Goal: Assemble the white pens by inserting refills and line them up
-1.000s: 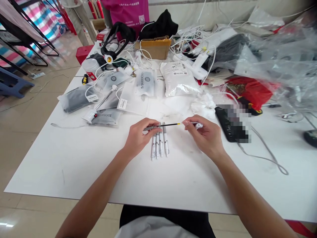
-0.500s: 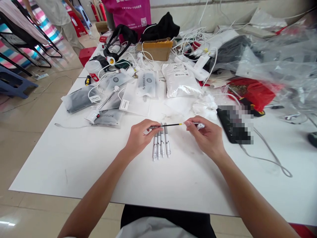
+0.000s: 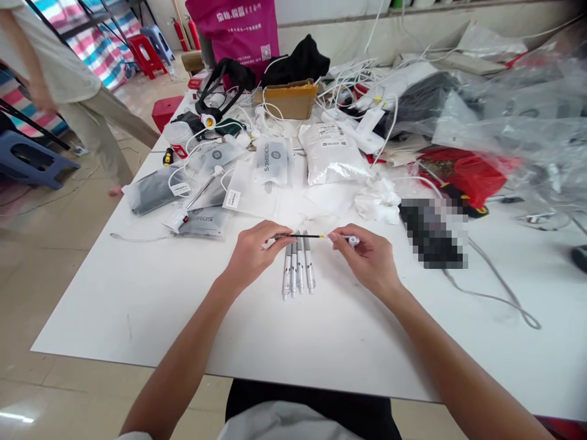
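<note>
A thin black pen refill [image 3: 306, 236] with a yellow end stretches between my two hands above the white table [image 3: 151, 293]. My left hand [image 3: 253, 253] pinches its grey left end. My right hand [image 3: 367, 260] pinches the yellow end and also holds a small white pen part [image 3: 353, 240]. Three white and silver pens [image 3: 298, 269] lie side by side on the table just below the refill, between my hands.
Grey and white packets [image 3: 271, 160], white cables, a cardboard box [image 3: 288, 99] and clear plastic bags [image 3: 513, 128] crowd the far half of the table. A dark device [image 3: 424, 226] with a grey cable lies right of my hand. A person [image 3: 68, 91] walks at the far left.
My right hand has moved left toward my left hand, so less of the black refill shows between them. A person has walked into view at the far left.
</note>
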### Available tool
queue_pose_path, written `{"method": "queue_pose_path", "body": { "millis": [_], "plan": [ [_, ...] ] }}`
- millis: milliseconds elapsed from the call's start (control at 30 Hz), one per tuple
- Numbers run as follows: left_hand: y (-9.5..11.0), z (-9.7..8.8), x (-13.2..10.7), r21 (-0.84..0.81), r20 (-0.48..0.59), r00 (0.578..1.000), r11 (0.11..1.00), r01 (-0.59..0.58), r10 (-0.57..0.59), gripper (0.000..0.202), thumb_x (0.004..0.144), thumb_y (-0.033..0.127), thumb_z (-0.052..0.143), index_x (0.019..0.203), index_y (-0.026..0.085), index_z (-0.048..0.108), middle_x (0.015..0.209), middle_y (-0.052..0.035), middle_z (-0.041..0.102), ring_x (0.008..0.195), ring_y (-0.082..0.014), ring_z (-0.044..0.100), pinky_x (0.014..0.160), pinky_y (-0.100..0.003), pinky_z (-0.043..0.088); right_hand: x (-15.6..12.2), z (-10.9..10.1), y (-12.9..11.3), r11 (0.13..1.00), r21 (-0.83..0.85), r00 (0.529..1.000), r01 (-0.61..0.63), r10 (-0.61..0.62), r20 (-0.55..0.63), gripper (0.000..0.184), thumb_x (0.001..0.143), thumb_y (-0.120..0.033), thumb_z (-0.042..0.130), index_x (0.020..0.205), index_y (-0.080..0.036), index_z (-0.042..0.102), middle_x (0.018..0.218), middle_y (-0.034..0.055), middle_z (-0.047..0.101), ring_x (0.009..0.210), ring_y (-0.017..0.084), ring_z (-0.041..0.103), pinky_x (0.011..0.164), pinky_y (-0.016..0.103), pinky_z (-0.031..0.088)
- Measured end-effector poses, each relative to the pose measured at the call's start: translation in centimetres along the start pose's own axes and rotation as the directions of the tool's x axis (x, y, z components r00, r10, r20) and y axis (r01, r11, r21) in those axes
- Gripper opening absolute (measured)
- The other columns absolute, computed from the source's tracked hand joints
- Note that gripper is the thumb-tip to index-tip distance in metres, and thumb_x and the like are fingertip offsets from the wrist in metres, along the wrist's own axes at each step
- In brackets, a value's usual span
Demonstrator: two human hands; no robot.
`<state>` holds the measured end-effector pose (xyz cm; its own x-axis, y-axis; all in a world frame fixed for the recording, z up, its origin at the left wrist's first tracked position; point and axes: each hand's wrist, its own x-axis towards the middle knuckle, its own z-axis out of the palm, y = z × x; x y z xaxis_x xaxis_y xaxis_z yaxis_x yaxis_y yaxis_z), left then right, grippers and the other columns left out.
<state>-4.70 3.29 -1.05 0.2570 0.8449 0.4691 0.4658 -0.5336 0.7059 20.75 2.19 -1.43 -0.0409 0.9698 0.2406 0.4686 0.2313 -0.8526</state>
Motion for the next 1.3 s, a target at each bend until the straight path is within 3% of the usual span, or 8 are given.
{"method": "queue_pose_path", "body": {
  "millis": [167,300,400,567,667,767,1133,1300],
  "plan": [
    [1.4,-2.1,1.7,0.115,0.136,0.986,0.987,-0.113,0.097,0.008,0.103,0.026,0.071,0.103,0.021,0.076,0.095,-0.0039,0.079,0.087,-0.0164,0.072,0.076,-0.029,0.054,-0.2,0.4,-0.1,0.997,0.068,0.999,-0.039,0.037,0.039,0.034,0.1,-0.053,0.068,0.09,-0.022,0.077,0.074,0.0005,0.068,0.053,0.011,0.038,0.049,0.03,0.032],
    [3.4,-3.9,3.9,0.184,0.279,0.95,0.963,-0.198,0.142,0.009,0.105,0.023,0.067,0.104,0.02,0.076,0.098,-0.0048,0.078,0.089,-0.0182,0.073,0.081,-0.031,0.054,-0.7,1.0,-0.6,0.958,0.234,0.986,-0.164,0.157,0.049,0.04,0.096,-0.06,0.071,0.091,-0.02,0.076,0.072,0.0005,0.064,0.055,0.011,0.037,0.049,0.029,0.032],
    [5.1,-4.9,5.7,0.244,0.385,0.908,0.931,-0.271,0.163,0.009,0.105,0.022,0.066,0.103,0.02,0.075,0.1,-0.0042,0.079,0.093,-0.0198,0.074,0.083,-0.032,0.054,-1.0,1.5,-1.1,0.878,0.41,0.969,-0.246,0.238,0.071,0.043,0.093,-0.062,0.074,0.089,-0.019,0.074,0.067,-0.0008,0.056,0.058,0.012,0.041,0.052,0.029,0.033],
    [7.7,-6.1,8.2,0.378,0.554,0.823,0.844,-0.381,0.123,0.016,0.108,0.023,0.059,0.106,0.019,0.074,0.103,-0.0055,0.079,0.1,-0.0229,0.074,0.083,-0.034,0.052,-0.9,2.0,-1.2,0.701,0.656,0.959,-0.279,0.245,0.146,0.041,0.094,-0.059,0.076,0.083,-0.019,0.068,0.067,-0.0026,0.05,0.06,0.011,0.039,0.062,0.031,0.036],
    [8.9,-6.6,9.2,0.424,0.596,0.798,0.809,-0.407,0.089,0.018,0.108,0.021,0.056,0.107,0.018,0.074,0.105,-0.0068,0.078,0.101,-0.0235,0.073,0.083,-0.034,0.052,-0.7,2.0,-0.8,0.618,0.729,0.953,-0.295,0.24,0.183,0.041,0.093,-0.057,0.078,0.081,-0.02,0.066,0.07,-0.0021,0.051,0.06,0.01,0.037,0.063,0.032,0.034],
    [9.5,-6.7,9.7,0.447,0.619,0.782,0.787,-0.425,0.071,0.019,0.108,0.022,0.056,0.106,0.018,0.075,0.103,-0.007,0.078,0.098,-0.0237,0.073,0.084,-0.036,0.053,-0.6,1.9,-0.6,0.587,0.748,0.949,-0.309,0.242,0.202,0.04,0.092,-0.057,0.079,0.082,-0.02,0.068,0.07,-0.0024,0.05,0.06,0.01,0.037,0.064,0.032,0.033],
    [10.0,-7.6,9.6,0.439,0.565,0.819,0.802,-0.405,0.104,0.018,0.108,0.024,0.057,0.102,0.02,0.074,0.1,-0.0052,0.078,0.093,-0.0217,0.073,0.082,-0.034,0.051,-0.2,1.7,-0.3,0.626,0.728,0.959,-0.281,0.207,0.193,0.041,0.095,-0.059,0.075,0.089,-0.019,0.069,0.066,-0.0043,0.048,0.061,0.011,0.038,0.067,0.033,0.035],
    [8.8,-7.5,8.1,0.413,0.46,0.879,0.846,-0.338,0.126,0.014,0.107,0.025,0.062,0.103,0.019,0.074,0.101,-0.0046,0.077,0.09,-0.0189,0.07,0.082,-0.033,0.05,0.1,0.9,-0.4,0.748,0.631,0.978,-0.203,0.184,0.097,0.042,0.095,-0.061,0.074,0.091,-0.019,0.071,0.068,-0.0026,0.051,0.062,0.011,0.041,0.061,0.031,0.032]
  ]
}}
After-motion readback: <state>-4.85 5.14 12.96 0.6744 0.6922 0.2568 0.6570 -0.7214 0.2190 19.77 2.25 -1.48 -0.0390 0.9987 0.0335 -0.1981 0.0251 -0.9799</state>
